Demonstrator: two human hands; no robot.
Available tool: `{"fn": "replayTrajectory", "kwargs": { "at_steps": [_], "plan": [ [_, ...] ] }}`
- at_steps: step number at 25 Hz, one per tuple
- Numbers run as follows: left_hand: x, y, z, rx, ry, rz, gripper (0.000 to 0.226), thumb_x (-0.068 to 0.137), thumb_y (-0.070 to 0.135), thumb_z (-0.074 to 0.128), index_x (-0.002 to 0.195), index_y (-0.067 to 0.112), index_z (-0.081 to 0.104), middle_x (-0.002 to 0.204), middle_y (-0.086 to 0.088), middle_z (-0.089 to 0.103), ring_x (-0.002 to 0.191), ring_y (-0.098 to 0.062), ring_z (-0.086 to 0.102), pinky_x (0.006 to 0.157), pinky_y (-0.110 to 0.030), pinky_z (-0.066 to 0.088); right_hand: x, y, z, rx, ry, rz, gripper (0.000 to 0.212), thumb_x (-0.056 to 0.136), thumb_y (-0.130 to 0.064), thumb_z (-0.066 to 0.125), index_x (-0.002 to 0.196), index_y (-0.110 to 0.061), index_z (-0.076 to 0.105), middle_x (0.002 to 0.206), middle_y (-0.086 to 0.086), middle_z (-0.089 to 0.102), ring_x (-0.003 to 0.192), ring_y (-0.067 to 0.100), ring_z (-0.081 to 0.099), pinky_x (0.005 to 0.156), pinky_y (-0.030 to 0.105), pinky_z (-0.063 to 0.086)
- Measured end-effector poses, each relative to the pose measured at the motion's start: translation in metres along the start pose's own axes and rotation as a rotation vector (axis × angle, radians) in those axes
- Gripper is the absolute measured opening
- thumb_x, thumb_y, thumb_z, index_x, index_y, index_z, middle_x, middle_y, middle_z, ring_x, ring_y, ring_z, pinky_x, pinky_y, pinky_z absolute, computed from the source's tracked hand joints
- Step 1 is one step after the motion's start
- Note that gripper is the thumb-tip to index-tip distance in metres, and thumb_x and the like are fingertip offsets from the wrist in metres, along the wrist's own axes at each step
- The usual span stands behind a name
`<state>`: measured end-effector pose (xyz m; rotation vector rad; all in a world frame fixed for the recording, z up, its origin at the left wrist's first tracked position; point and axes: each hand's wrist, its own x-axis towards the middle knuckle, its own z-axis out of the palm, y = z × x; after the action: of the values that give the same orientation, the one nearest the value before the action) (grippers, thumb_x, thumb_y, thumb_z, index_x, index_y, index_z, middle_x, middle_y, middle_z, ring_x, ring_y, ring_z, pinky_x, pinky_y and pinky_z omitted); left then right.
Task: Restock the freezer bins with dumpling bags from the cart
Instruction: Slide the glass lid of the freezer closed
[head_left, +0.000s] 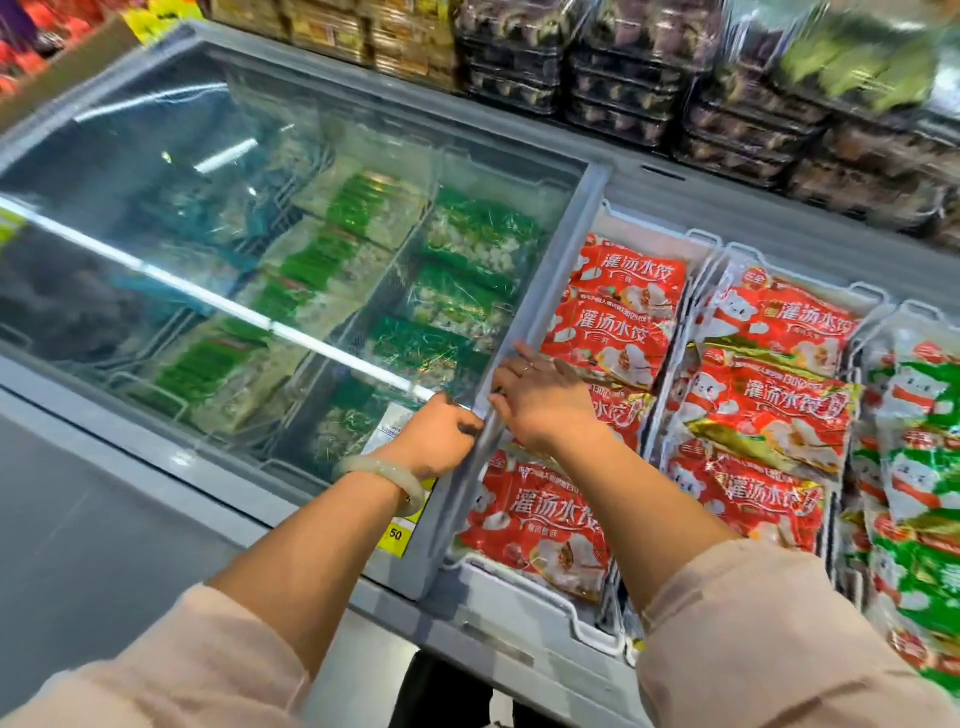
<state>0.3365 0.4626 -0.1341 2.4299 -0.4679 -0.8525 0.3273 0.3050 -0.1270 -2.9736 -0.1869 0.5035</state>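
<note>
At the freezer's middle, the left hand (441, 436) has its grip closed round the edge of the sliding glass lid (234, 218); the right hand (543, 410) presses it with straighter fingers. Red dumpling bags (623, 332) lie in the bin (519, 574) at 3 o'clock. They are probably lumpy with slippery film, best taken by both long sides. The lid covers the green bags (467, 291) at 10 o'clock.

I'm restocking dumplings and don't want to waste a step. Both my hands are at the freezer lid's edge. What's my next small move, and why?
Probably slide the sliding lid right to close it. Your left hand grips its edge, your right hand rests on it, neither holds a bag, and red dumpling bags already seem to fill the open bins.
</note>
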Motion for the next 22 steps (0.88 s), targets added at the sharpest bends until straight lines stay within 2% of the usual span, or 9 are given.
{"fn": "replayTrajectory", "kwargs": {
  "at_steps": [2, 5, 7, 9, 10, 12, 14, 17, 22],
  "plan": [
    [-0.002, 0.005, 0.0, -0.006, -0.018, -0.027, 0.025, 0.084, -0.002, 0.047, 0.084, 0.009, 0.07, 0.088, -0.012, 0.055, 0.093, -0.021, 0.039, 0.082, -0.03, 0.037, -0.003, 0.005, -0.001, -0.011, 0.002, -0.002, 0.039, 0.1, -0.041, 0.026, 0.131, -0.026, 0.045, 0.152, -0.005, 0.033, 0.148, 0.013, 0.007, 0.116, 0.049, 0.019],
    [-0.002, 0.018, 0.008, -0.001, -0.03, -0.007, 0.021, 0.081, -0.005, 0.047, 0.078, -0.001, 0.067, 0.079, -0.01, 0.046, 0.075, -0.017, 0.035, 0.069, -0.026, 0.032, -0.017, 0.021, 0.003, -0.004, 0.023, -0.022, 0.037, 0.099, -0.04, 0.027, 0.128, -0.026, 0.047, 0.15, -0.007, 0.036, 0.148, 0.012, 0.008, 0.115, 0.046, 0.018],
    [-0.001, 0.034, 0.02, 0.013, -0.031, 0.004, 0.02, 0.08, -0.008, 0.047, 0.077, -0.006, 0.066, 0.076, -0.009, 0.042, 0.074, -0.016, 0.032, 0.066, -0.024, 0.028, -0.031, 0.037, 0.007, 0.009, 0.021, -0.001, 0.036, 0.098, -0.04, 0.028, 0.126, -0.028, 0.048, 0.147, -0.01, 0.037, 0.147, 0.011, 0.009, 0.114, 0.045, 0.019],
    [0.002, 0.049, 0.037, 0.062, -0.049, 0.043, 0.02, 0.081, -0.008, 0.047, 0.076, -0.007, 0.067, 0.08, -0.011, 0.044, 0.074, -0.017, 0.037, 0.066, -0.021, 0.032, -0.046, 0.056, 0.012, 0.023, 0.016, 0.022, 0.035, 0.098, -0.04, 0.028, 0.125, -0.029, 0.048, 0.146, -0.012, 0.038, 0.147, 0.01, 0.008, 0.115, 0.042, 0.018],
    [0.004, 0.057, 0.048, 0.097, -0.06, 0.063, 0.02, 0.082, -0.006, 0.048, 0.081, -0.008, 0.068, 0.087, -0.013, 0.049, 0.077, -0.02, 0.044, 0.071, -0.022, 0.039, -0.056, 0.067, 0.013, 0.041, 0.01, 0.034, 0.035, 0.098, -0.041, 0.028, 0.124, -0.029, 0.048, 0.147, -0.013, 0.037, 0.147, 0.01, 0.007, 0.116, 0.042, 0.017],
    [0.004, 0.075, 0.066, 0.161, -0.092, 0.094, 0.019, 0.084, 0.002, 0.056, 0.094, -0.001, 0.072, 0.112, -0.017, 0.05, 0.1, -0.027, 0.052, 0.09, -0.03, 0.045, -0.075, 0.087, 0.017, 0.088, 0.0, 0.051, 0.038, 0.099, -0.043, 0.024, 0.126, -0.028, 0.047, 0.149, -0.012, 0.034, 0.148, 0.009, 0.003, 0.116, 0.046, 0.016],
    [0.0, 0.1, 0.086, 0.278, -0.131, 0.146, 0.026, 0.083, 0.018, 0.066, 0.107, 0.01, 0.071, 0.128, -0.012, 0.044, 0.117, -0.028, 0.044, 0.101, -0.031, 0.039, -0.1, 0.11, 0.023, 0.099, -0.007, 0.069, 0.041, 0.1, -0.045, 0.022, 0.129, -0.026, 0.044, 0.152, -0.011, 0.029, 0.148, 0.009, 0.0, 0.116, 0.049, 0.016],
    [-0.011, 0.144, 0.114, 0.534, -0.149, 0.214, 0.038, 0.08, 0.043, 0.067, 0.115, 0.027, 0.065, 0.142, -0.003, 0.038, 0.124, -0.03, 0.034, 0.105, -0.036, 0.034, -0.14, 0.148, 0.033, 0.083, -0.008, 0.105, 0.045, 0.097, -0.048, 0.027, 0.134, -0.025, 0.04, 0.156, -0.01, 0.023, 0.148, 0.008, -0.003, 0.117, 0.048, 0.013],
    [-0.021, 0.224, 0.178, 0.655, -0.229, 0.274, 0.046, 0.085, 0.051, 0.057, 0.13, 0.043, 0.049, 0.16, 0.012, 0.009, 0.145, -0.029, 0.012, 0.117, -0.047, 0.006, -0.217, 0.216, 0.047, 0.072, 0.022, 0.186, 0.046, 0.097, -0.04, 0.031, 0.139, -0.022, 0.037, 0.157, -0.004, 0.021, 0.148, 0.008, -0.002, 0.119, 0.045, 0.009]
  ]
}}
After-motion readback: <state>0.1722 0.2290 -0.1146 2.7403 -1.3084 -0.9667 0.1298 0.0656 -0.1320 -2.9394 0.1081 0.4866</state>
